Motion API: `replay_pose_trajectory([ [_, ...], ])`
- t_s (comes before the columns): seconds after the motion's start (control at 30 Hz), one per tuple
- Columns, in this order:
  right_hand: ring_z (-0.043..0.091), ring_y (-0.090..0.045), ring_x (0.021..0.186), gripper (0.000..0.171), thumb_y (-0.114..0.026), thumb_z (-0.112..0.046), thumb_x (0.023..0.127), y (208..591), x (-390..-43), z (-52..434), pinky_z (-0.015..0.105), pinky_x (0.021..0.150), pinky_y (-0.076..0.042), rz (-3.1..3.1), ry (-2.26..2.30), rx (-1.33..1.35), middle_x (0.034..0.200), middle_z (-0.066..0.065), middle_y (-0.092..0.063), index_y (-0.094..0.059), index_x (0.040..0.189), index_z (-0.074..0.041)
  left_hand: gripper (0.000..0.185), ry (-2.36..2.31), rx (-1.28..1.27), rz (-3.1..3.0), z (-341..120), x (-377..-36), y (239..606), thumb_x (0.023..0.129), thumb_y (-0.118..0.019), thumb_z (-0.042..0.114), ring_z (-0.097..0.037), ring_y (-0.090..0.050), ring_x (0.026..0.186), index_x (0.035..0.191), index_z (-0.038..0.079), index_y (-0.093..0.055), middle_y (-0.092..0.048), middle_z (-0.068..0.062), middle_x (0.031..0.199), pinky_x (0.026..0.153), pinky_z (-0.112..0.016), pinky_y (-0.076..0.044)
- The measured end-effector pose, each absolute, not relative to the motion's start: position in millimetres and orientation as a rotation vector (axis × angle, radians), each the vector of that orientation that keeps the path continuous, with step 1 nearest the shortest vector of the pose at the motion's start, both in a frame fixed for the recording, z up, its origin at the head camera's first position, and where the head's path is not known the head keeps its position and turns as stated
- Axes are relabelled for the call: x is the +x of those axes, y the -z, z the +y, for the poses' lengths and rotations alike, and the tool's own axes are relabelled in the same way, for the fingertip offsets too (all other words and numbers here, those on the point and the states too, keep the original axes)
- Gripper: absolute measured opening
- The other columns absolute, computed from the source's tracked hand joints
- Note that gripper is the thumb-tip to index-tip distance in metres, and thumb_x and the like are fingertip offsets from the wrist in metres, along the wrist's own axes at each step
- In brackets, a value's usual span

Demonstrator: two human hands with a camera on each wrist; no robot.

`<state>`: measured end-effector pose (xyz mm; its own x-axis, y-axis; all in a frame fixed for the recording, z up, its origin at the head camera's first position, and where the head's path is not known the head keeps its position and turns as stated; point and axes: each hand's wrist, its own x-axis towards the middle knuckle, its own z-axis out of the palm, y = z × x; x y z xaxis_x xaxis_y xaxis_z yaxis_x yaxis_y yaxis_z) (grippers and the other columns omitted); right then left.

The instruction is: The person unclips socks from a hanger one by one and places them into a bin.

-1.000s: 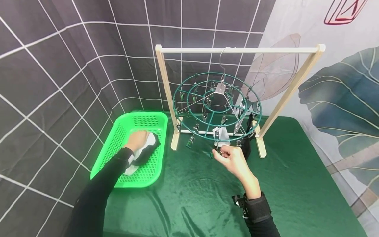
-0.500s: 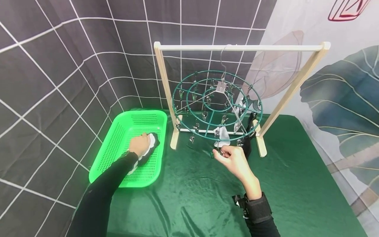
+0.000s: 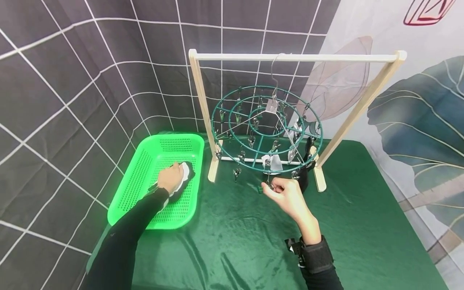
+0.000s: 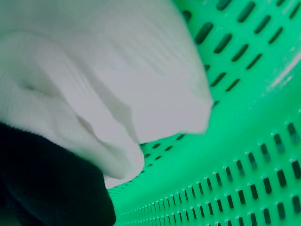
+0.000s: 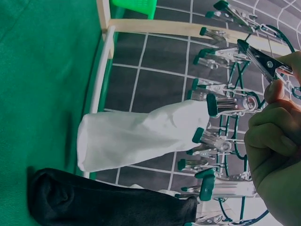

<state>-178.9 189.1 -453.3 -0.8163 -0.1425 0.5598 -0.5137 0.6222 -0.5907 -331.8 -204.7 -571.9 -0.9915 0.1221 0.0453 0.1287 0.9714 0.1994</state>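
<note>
White and black cloth (image 4: 94, 75) lies in a basket (image 3: 174, 222), a clip (image 5: 263, 61) pinched.

On the table (image 3: 224, 253), the basket (image 3: 174, 145) stands left of the rack (image 3: 297, 58), loose garments (image 3: 185, 185) lying in it. The hanger (image 3: 258, 150) hangs from the rack, clipped garments (image 5: 141, 134) dangling towards the rack's right side. Behind the rack is the backdrop (image 3: 239, 40).

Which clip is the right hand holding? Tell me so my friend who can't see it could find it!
Find the wooden rack on the green cloth, then the round green hanger hooked on its top bar. At the hanger's near side is the right hand, with a green-tipped clip. It's the only clip any hand is pinching.
</note>
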Motion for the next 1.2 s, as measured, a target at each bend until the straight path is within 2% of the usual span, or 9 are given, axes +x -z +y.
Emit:
replay_pose_trajectory([
  [0.23,-0.002,-0.018,0.054,0.049,-0.074,-0.01,0.086,452.2,-179.5,185.8,0.015,0.053,-0.018,-2.392,-1.072,0.492,0.06,-0.016,-0.019,-0.035,0.056,-0.012,0.056,0.327,-0.201,-3.032,-203.5,-330.8,571.8,0.109,-0.023,0.034,-0.051,-0.068,0.08,0.118,-0.011,-0.055,-0.067,-0.032,0.086,0.069,-0.059,-0.056],
  [0.37,-0.001,-0.018,0.054,0.05,-0.074,-0.01,0.086,452.1,-180.1,185.1,0.015,0.054,-0.018,-2.387,-1.074,0.481,0.06,-0.016,-0.019,-0.034,0.056,-0.011,0.054,0.321,-0.202,-3.024,-202.6,-331.2,568.4,0.109,-0.024,0.033,-0.05,-0.068,0.078,0.118,-0.011,-0.054,-0.067,-0.031,0.084,0.066,-0.058,-0.056],
  [0.73,-0.003,-0.017,0.053,0.051,-0.076,-0.012,0.087,452.1,-178.8,183.9,0.016,0.053,-0.02,-2.404,-1.108,0.478,0.06,-0.016,-0.019,-0.035,0.057,-0.013,0.059,0.323,-0.214,-3.133,-204.9,-330.1,561.9,0.109,-0.02,0.033,-0.05,-0.069,0.087,0.133,-0.015,-0.046,-0.068,-0.034,0.096,0.074,-0.057,-0.057],
  [1.0,-0.003,-0.016,0.054,0.052,-0.076,-0.013,0.086,449.3,-175.9,181.7,0.016,0.053,-0.02,-2.399,-1.09,0.485,0.06,-0.016,-0.018,-0.033,0.056,-0.012,0.064,0.449,-0.224,-3.28,-211.1,-332.7,544.5,0.109,-0.017,0.034,-0.056,-0.062,0.111,0.143,-0.016,-0.038,-0.061,-0.04,0.123,0.092,-0.061,-0.053],
  [1.1,-0.003,-0.017,0.054,0.052,-0.076,-0.012,0.086,447.9,-175.0,181.2,0.016,0.052,-0.019,-2.389,-1.086,0.491,0.06,-0.016,-0.019,-0.034,0.056,-0.012,0.062,0.498,-0.251,-3.269,-211.7,-329.7,536.9,0.109,-0.019,0.032,-0.056,-0.061,0.112,0.141,-0.017,-0.041,-0.06,-0.04,0.124,0.094,-0.062,-0.052],
  [1.2,-0.003,-0.017,0.054,0.051,-0.076,-0.011,0.085,446.9,-173.6,180.4,0.016,0.052,-0.019,-2.381,-1.08,0.497,0.06,-0.016,-0.019,-0.034,0.056,-0.012,0.058,0.496,-0.281,-3.222,-210.8,-324.5,528.7,0.107,-0.024,0.028,-0.055,-0.064,0.105,0.134,-0.017,-0.048,-0.063,-0.04,0.116,0.088,-0.06,-0.054],
])
